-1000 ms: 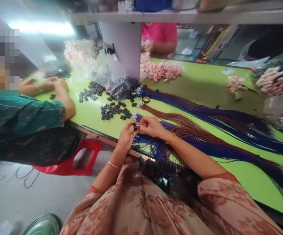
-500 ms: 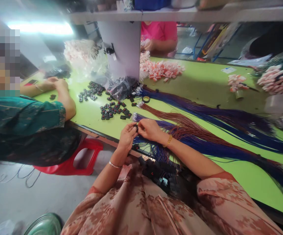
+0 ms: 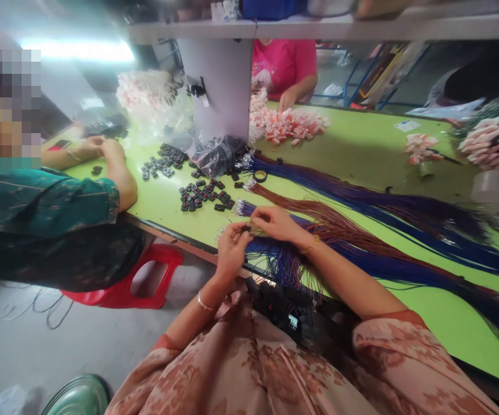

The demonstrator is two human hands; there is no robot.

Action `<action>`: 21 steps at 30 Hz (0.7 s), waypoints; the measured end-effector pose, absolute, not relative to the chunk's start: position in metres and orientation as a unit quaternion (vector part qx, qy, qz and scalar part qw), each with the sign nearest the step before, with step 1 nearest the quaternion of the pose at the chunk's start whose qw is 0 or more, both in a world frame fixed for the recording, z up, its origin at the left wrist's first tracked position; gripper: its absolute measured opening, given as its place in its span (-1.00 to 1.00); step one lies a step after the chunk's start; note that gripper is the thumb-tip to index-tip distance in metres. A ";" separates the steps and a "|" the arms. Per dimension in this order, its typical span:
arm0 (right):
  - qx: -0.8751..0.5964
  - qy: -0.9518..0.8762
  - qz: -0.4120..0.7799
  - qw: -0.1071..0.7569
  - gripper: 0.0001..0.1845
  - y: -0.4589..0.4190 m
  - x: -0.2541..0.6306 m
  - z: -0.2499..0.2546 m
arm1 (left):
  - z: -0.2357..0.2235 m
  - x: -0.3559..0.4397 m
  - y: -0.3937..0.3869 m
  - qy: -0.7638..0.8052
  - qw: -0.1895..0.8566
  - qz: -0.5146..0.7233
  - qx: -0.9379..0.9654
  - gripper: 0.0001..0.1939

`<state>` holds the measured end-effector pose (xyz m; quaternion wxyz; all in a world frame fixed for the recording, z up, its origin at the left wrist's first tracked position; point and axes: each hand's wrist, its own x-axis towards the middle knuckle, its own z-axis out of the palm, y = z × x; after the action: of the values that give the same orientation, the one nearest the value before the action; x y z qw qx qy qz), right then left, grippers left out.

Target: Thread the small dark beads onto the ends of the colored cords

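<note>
My left hand (image 3: 232,249) is closed in a pinch around a small black plastic connector housing (image 3: 246,229), above the table's near edge. Beside it, my right hand (image 3: 279,223) has thumb and forefinger pressed together close to the housing; whatever lies between them is too small to make out. Under and behind both hands run a bundle of blue wires (image 3: 362,259) and a bundle of brown wires (image 3: 314,210), with silvery terminals at their left ends. A loose pile of black housings (image 3: 201,195) lies to the left of the wires.
Another blue wire bundle (image 3: 340,184) and a tape roll (image 3: 260,176) lie farther back. Pink-and-white connectors (image 3: 290,124) are heaped near a co-worker in pink (image 3: 301,63). Another co-worker's arm (image 3: 122,178) rests at the left. Overhead runs a shelf (image 3: 340,29); a red stool (image 3: 158,288) stands below.
My hands have drawn slightly apart, the right one shifting up and right from the housing. The co-worker in pink has lowered a hand to the heap. The view has shifted slightly.
</note>
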<state>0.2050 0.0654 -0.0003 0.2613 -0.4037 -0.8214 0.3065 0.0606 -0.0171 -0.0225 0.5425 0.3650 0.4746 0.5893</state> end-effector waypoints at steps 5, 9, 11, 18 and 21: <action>-0.410 -0.841 0.307 0.177 -0.83 0.075 0.205 0.005 | -0.019 0.101 -0.062 0.293 0.436 0.392 0.755 -0.71; -0.415 -0.870 0.258 0.069 -0.85 0.061 0.191 -0.002 | -0.030 0.124 -0.076 0.176 0.286 0.240 0.911 -0.63; -0.426 -0.874 0.229 0.044 -0.85 0.054 0.186 -0.006 | -0.029 0.123 -0.075 0.164 0.216 0.236 0.933 -0.58; -0.432 -0.885 0.175 0.006 -0.83 0.047 0.179 -0.013 | -0.017 0.041 0.004 0.435 0.065 0.418 0.795 -0.69; -0.437 -0.889 0.136 0.029 -0.79 0.043 0.179 -0.013 | -0.030 -0.003 0.055 0.568 0.058 0.341 0.747 -0.64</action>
<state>0.1786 0.0428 -0.0132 0.0292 -0.4369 -0.8887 0.1362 -0.0026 0.0550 -0.0298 0.0578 0.7469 0.5677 0.3413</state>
